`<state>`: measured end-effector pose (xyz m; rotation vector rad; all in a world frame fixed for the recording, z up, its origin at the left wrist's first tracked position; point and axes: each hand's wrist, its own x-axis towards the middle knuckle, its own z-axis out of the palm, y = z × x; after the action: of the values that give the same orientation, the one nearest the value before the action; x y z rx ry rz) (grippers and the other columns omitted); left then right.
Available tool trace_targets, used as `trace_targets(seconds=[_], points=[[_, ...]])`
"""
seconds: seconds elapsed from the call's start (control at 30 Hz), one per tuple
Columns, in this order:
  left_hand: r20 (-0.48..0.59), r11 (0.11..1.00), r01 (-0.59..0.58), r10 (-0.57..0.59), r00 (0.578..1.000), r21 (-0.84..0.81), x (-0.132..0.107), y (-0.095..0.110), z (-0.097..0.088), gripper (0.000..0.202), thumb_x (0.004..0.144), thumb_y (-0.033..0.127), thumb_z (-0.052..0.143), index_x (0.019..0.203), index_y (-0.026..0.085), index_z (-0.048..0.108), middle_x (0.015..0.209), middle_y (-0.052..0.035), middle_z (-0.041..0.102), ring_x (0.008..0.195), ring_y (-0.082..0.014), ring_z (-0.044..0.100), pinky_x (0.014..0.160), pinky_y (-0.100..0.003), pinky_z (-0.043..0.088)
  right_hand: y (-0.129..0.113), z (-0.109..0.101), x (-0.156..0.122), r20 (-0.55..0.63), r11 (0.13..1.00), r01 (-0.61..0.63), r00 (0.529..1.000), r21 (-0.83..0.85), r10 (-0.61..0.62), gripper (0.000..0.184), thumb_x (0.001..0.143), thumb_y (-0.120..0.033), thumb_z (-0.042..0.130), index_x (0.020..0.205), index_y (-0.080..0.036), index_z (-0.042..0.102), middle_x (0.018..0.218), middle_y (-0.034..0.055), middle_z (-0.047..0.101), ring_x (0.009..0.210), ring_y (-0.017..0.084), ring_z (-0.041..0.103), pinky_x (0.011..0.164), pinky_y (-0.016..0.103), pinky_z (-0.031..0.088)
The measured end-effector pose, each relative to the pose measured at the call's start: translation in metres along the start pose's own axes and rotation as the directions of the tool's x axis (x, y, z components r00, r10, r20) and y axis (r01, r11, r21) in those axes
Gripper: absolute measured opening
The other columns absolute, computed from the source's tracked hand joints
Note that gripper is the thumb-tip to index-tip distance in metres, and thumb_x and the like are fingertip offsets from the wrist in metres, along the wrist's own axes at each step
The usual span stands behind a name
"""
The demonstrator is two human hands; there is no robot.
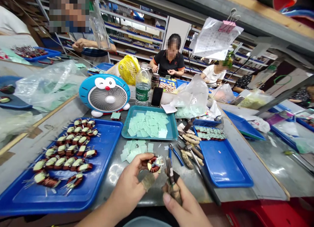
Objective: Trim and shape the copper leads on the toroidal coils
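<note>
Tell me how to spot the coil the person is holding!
Start at the big blue tray full of coils. Just right of it, the person's left hand holds up one copper coil. Unlike the coils lying on the tray, this one is in a hand.

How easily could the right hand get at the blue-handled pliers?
Probably easily: the right hand lies just below the blue-handled pliers with nothing between them, though it grips small pliers it would likely have to set down first.

"cestbon" on the green label [142, 93] of a plastic water bottle [143, 81]
</note>
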<state>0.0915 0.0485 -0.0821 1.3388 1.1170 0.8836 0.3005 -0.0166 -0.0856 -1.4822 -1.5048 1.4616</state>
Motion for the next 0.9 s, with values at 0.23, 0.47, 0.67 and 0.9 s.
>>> trace_targets(seconds=[0.23, 0.47, 0.67, 0.9], points=[[-0.017, 0.932, -0.158, 0.173, 0.985, 0.326, -0.004, -0.008, 0.002, 0.040, 0.089, 0.042, 0.067, 0.126, 0.027, 0.058, 0.132, -0.0063, 0.063, 0.116, -0.0195, 0.065, 0.104, -0.033, 0.052, -0.022, -0.003, 0.003, -0.016, 0.998, -0.032, 0.999, -0.049, 0.031, 0.046, 0.098, -0.042, 0.057, 0.138, -0.020, 0.049, 0.107, 0.0059, 0.068, 0.115, 0.024, 0.060, 0.102, 0.033, 0.043], [0.025, 0.775, -0.412, 0.457, 0.889, 0.479, -0.003, -0.009, 0.000, 0.034, 0.089, 0.027, 0.068, 0.123, 0.030, 0.061, 0.124, -0.0036, 0.069, 0.119, -0.0188, 0.066, 0.100, -0.029, 0.054, -0.019, -0.006, 0.001, 0.000, 0.992, -0.061, 0.998, -0.114, 0.061, 0.033, 0.097, -0.037, 0.055, 0.124, -0.018, 0.054, 0.106, 0.0054, 0.068, 0.100, 0.020, 0.062, 0.091, 0.028, 0.046], [0.094, 0.937, -0.219, 0.200, 0.975, 0.271, -0.007, 0.001, 0.003, 0.044, 0.091, 0.040, 0.065, 0.131, 0.029, 0.053, 0.126, -0.0057, 0.066, 0.114, -0.0184, 0.066, 0.100, -0.028, 0.053, -0.013, 0.002, 0.005, -0.065, 0.982, -0.009, 0.998, -0.190, -0.004, 0.019, 0.096, -0.033, 0.053, 0.109, -0.019, 0.053, 0.098, 0.0051, 0.066, 0.090, 0.020, 0.060, 0.082, 0.029, 0.045], [0.163, 0.956, 0.044, -0.095, 0.982, 0.289, -0.007, 0.022, 0.006, 0.040, 0.098, 0.056, 0.042, 0.107, 0.023, 0.063, 0.096, -0.0041, 0.071, 0.094, -0.0192, 0.066, 0.082, -0.026, 0.048, -0.011, 0.006, 0.007, -0.026, 0.961, 0.018, 0.999, -0.277, -0.026, 0.017, 0.096, -0.033, 0.052, 0.108, -0.021, 0.051, 0.096, 0.0049, 0.064, 0.091, 0.021, 0.060, 0.087, 0.032, 0.044]])
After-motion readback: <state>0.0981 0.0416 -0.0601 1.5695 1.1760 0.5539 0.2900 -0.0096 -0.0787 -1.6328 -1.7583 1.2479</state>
